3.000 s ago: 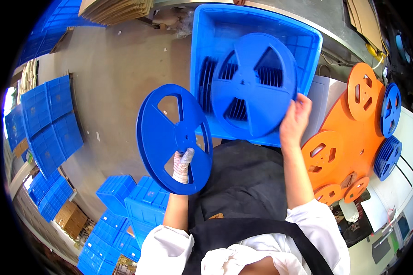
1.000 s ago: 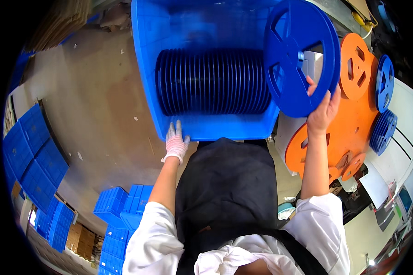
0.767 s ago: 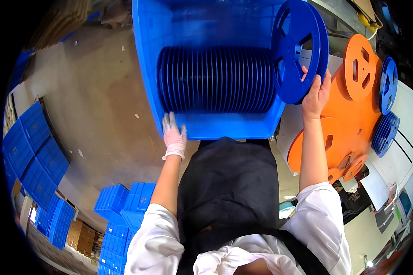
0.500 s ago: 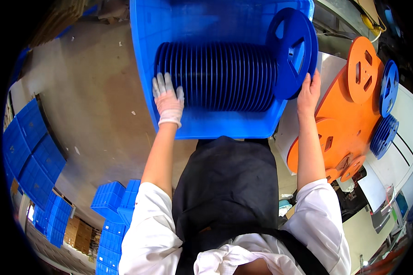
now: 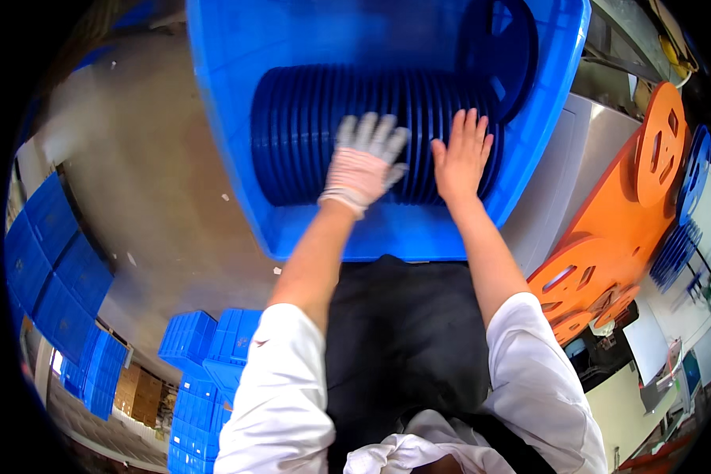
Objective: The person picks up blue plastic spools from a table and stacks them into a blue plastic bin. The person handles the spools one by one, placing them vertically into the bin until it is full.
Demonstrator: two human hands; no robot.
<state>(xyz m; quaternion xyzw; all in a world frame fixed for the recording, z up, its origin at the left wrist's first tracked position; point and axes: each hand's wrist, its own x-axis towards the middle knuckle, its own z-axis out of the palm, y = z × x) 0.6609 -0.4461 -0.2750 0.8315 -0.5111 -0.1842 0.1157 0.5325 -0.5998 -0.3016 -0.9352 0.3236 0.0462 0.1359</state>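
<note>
A row of round blue discs (image 5: 296,138), packed face to face on edge, lies across the large blue plastic bin (image 5: 292,246). My left hand (image 5: 363,158), in a white glove with grey fingertips, rests on the middle of the row with its fingers stretched out. Further right, my bare right hand (image 5: 462,156) lies flat on the discs, fingers spread. Neither hand grips a disc. Behind the row's right end, one blue disc with cut-out slots (image 5: 517,63) leans inside the bin.
To the right stands a large orange wheel-shaped fixture (image 5: 600,213) with smaller slotted orange discs. More blue discs (image 5: 675,253) hang on it. Stacked blue crates (image 5: 63,268) are at the left, with others (image 5: 193,347) at the lower left. A grey-white panel (image 5: 557,174) adjoins the bin.
My right hand has let go of the slotted disc, which now leans further back, and has moved left onto the row. My left hand has slid right from the row's left end.
</note>
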